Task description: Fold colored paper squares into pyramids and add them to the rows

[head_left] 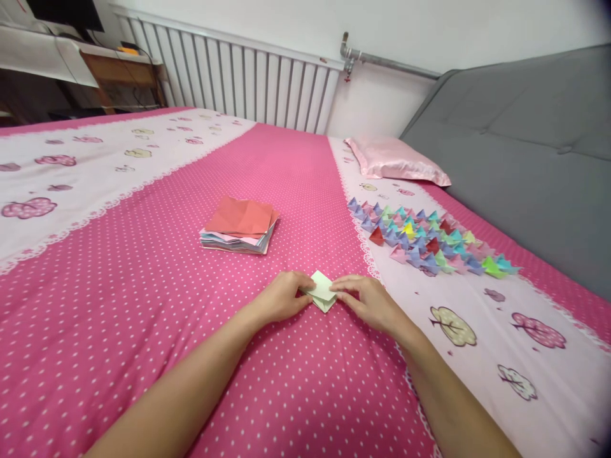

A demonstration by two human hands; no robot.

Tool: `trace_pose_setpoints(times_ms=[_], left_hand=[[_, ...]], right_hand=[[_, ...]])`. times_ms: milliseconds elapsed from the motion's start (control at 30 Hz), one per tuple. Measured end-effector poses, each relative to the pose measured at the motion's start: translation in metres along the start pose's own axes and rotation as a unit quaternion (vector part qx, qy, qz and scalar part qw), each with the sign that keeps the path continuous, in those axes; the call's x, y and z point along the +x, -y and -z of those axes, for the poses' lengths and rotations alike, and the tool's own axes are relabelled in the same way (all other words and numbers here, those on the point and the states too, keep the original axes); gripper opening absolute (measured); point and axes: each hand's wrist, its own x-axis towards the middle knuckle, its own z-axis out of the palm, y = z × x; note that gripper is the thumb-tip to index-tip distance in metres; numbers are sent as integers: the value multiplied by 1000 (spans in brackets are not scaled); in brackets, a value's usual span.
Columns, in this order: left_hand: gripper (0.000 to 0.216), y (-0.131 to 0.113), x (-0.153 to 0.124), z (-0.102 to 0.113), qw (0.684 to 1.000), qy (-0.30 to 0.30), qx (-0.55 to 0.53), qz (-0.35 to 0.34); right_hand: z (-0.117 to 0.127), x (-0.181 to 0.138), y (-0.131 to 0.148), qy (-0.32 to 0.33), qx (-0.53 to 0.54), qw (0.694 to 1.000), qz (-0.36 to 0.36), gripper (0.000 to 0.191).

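A small pale green origami paper (323,287), folded into a diamond shape, is held just above or on the bedspread in the middle. My left hand (286,294) pinches its left corner between thumb and fingers. At the opposite corner, the thumb and fingers of my right hand (365,299) grip it too. The lower layers of the paper stand slightly apart at the near point. Beyond my left hand lies a stack of square coloured paper (238,217), with an orange-red sheet on top. Several rows of folded paper boats (420,236) in many colours stand beyond my right hand.
The pink dotted bedspread (143,305) covers the bed. A pink pillow (396,159) lies near the grey padded headboard (520,140). Past the far edge are a white radiator (238,70), a pipe (391,60) and a desk (119,69) with a monitor (67,14).
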Motion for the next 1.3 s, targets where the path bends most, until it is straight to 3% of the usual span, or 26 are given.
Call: trace_pose_setpoints(times_ms=[100, 400, 533, 733, 1000, 1167, 1300], left_hand=[[18, 1, 0, -1, 999, -8, 30, 9], [18, 2, 5, -22, 965, -152, 154, 148], [10, 4, 6, -27, 951, -181, 188, 164], [15, 3, 6, -27, 959, -149, 206, 127], [19, 3, 8, -32, 961, -140, 194, 141], [15, 4, 8, -28, 962, -141, 172, 155], [25, 6, 6, -23, 969, -125, 136, 164]], right_hand=[[-3, 2, 0, -11, -4, 1000, -1, 22], [-28, 8, -8, -101, -22, 991, -87, 14], [-33, 8, -8, -129, -1, 986, -104, 13], [-39, 9, -9, -143, -10, 989, -46, 13], [-46, 12, -5, -165, -6, 984, -63, 13], [-44, 12, -10, -149, 17, 986, -74, 16], [-40, 10, -14, -123, 39, 988, -88, 25]])
